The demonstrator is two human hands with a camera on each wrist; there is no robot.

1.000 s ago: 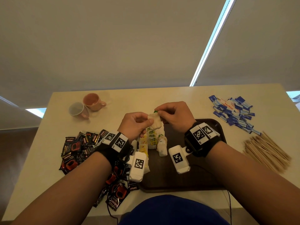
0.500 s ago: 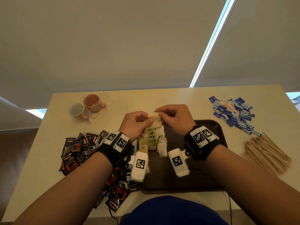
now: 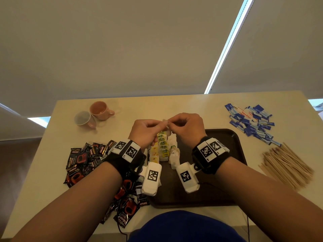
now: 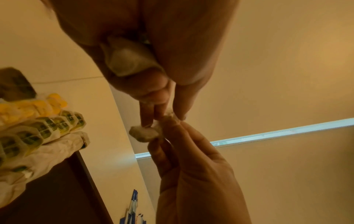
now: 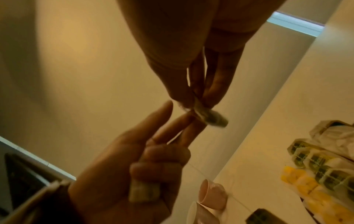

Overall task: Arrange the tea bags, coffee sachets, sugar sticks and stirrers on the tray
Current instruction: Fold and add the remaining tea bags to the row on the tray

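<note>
Your hands rose slightly; left hand point(image 3: 146, 131) and right hand point(image 3: 186, 127) pinched one tea bag point(image 4: 144, 133) mid-frame. Only tea bags lined the tray point(image 3: 225, 137); sachets, sugar, stirrers remained outside.

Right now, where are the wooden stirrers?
In the head view, the stirrers lie piled on the table's right side, off the tray, just below the blue sugar sticks.
</note>
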